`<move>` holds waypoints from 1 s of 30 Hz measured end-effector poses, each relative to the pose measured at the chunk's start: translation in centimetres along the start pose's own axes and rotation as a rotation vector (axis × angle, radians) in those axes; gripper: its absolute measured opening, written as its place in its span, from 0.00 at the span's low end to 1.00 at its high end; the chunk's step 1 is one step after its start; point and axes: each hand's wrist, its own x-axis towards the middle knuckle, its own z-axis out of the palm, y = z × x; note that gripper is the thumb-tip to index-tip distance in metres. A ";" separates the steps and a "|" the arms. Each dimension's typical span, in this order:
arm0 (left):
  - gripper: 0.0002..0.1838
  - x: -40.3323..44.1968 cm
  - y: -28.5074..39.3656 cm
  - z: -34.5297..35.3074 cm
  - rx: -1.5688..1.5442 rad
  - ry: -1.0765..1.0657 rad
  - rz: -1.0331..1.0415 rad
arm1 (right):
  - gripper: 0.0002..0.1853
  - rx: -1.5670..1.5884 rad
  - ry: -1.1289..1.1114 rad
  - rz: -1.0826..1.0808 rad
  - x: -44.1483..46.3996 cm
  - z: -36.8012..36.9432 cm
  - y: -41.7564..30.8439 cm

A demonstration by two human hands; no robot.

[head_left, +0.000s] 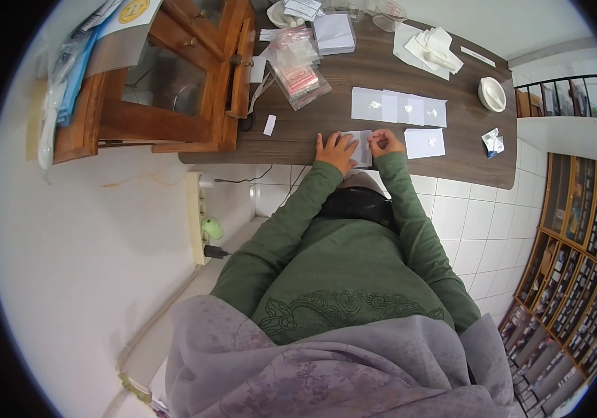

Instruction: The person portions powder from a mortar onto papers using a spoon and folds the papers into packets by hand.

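At the table's front edge, a small sheet of paper lies between my two hands, and it looks partly folded. My left hand rests on its left side with the fingers spread. The fingers of my right hand are pinched at its right edge. Just beyond, a row of overlapping white papers carries small heaps of white powder. Another white paper with a little powder lies to the right of my right hand.
A white mortar and a torn foil packet are at the right. Plastic bags, a stack of white paper and crumpled tissue lie farther back. A wooden cabinet stands at the left.
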 end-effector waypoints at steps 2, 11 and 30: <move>0.30 0.0 0.0 0.0 0.001 0.000 0.001 | 0.06 0.025 -0.006 -0.021 -0.1 0.4 0.0; 0.30 -0.1 -0.1 0.1 -0.009 0.006 0.002 | 0.07 -0.096 0.049 0.026 0.4 -1.4 0.9; 0.28 -0.1 -0.3 -0.2 -0.097 0.037 0.019 | 0.17 -0.509 -0.227 -0.582 -1.5 -4.9 1.6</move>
